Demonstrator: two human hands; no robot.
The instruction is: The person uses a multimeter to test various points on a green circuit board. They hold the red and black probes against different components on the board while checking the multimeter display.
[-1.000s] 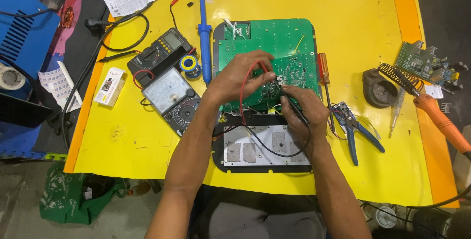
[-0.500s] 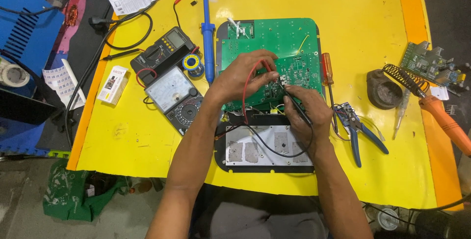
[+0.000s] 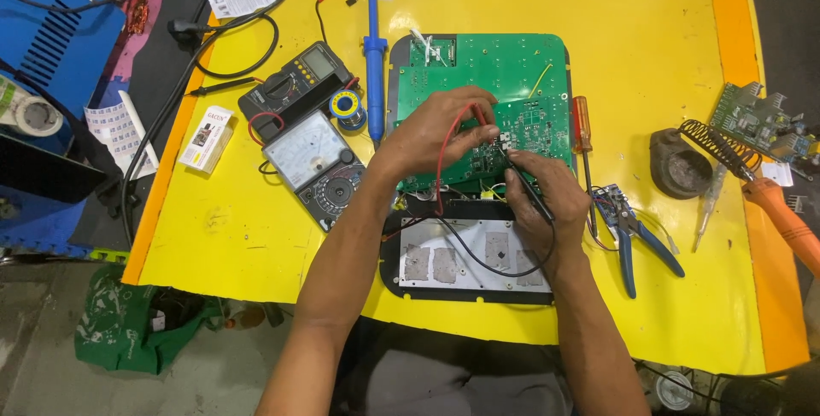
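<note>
Black flat housing w/ grey pads (image 3: 465,266): nearest, on yellow table mat (image 3: 649,57), just below the board; black wire looped over it
Right hand (image 3: 547,202): fingers closed around black probe (image 3: 523,184), tip angled up-left onto the board; wrist over housing's right end
Left hand (image 3: 440,130): fingers pinched on red probe (image 3: 480,115), red wire curling down from it; palm resting on the board
Large green circuit board (image 3: 500,74): centre of mat, touching top edge of housing, partly under both hands
Analog meter w/ white dial (image 3: 312,164): left of the board, near left forearm
Black digital meter (image 3: 295,87): just behind analog one, touching
Solder spool (image 3: 346,108): betw. digital meter & blue desoldering pump (image 3: 373,49)
Red-handled screwdriver (image 3: 582,138): just right of the board
Blue-handled pliers (image 3: 632,237): right of right hand, apart
Black iron stand w/ coil (image 3: 683,160): further right
Small green board (image 3: 756,121): far right, past mat edge
White small box (image 3: 207,138): left part of mat
</note>
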